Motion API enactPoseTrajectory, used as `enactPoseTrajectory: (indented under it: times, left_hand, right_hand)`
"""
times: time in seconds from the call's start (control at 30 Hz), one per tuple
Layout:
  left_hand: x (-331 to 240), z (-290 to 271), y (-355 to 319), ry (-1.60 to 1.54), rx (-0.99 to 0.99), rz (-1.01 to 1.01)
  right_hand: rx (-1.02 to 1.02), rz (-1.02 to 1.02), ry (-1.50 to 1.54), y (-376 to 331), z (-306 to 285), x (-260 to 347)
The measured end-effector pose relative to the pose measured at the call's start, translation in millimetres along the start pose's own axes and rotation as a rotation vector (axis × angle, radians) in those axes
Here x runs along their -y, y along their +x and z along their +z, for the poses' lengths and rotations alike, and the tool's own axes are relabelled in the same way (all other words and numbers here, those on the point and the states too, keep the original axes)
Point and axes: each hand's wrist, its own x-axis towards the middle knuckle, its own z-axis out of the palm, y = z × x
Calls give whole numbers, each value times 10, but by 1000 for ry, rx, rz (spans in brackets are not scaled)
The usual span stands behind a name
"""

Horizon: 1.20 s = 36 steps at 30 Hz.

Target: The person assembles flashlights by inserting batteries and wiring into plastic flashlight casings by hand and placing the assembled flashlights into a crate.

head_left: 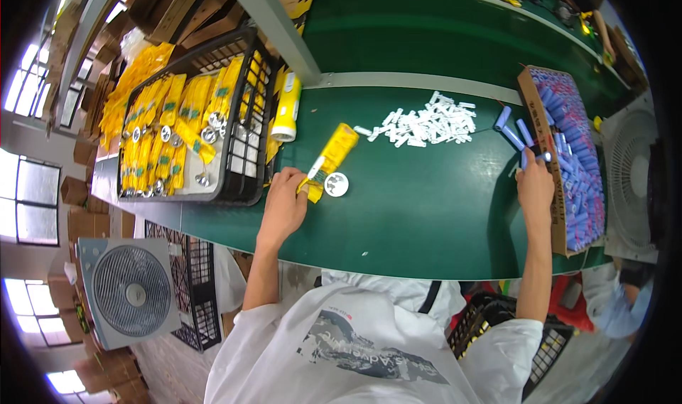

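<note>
My left hand (285, 201) is closed around the near end of a yellow plastic flashlight housing (337, 149). A white strip (316, 167) lies along the housing. Beside it, near my fingertips, is a round silvery reflector (336, 184). My right hand (535, 186) is at the right of the table, its fingers bent down on a purple cylindrical battery cell (525, 159), partly hidden by them. A few loose purple cells (511, 137) lie just beyond that hand. Next to it stands a cardboard box (558, 212) filled with such cells.
A heap of small white plastic pieces (433, 122) lies mid-table. On the left, a black crate (245, 173) holds yellow housings with reflectors (170, 130); a yellow flashlight (287, 109) lies beside it. Fans stand at left (133, 290) and right (632, 169). A metal post (280, 31) rises behind.
</note>
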Motion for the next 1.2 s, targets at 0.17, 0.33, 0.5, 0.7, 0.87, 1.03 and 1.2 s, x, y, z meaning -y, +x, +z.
enactPoseTrajectory:
  times: [0.17, 0.33, 0.5, 0.7, 0.87, 1.03, 1.2]
  left_hand:
    - [262, -352, 15, -243, 293, -109]
    - [-170, -445, 97, -205, -133, -40]
    - [-625, -165, -73, -34, 198, 555]
    - [-659, 332, -118, -193, 304, 456]
    - [-900, 595, -83, -250, 211, 487]
    - [-972, 736, -78, -220, 161, 528]
    - [-932, 703, -67, -253, 249, 565]
  right_hand:
    - [220, 10, 410, -301, -357, 173]
    - [268, -31, 495, -695, -413, 199]
    - [135, -8, 918, -1045, -434, 398]
    - [232, -47, 1292, -1228, -254, 777]
    - [305, 43, 1542, -1345, -279, 1064]
    - [297, -105, 1826, -1359, -114, 1142]
    - [258, 51, 2071, -1288, -170, 1214]
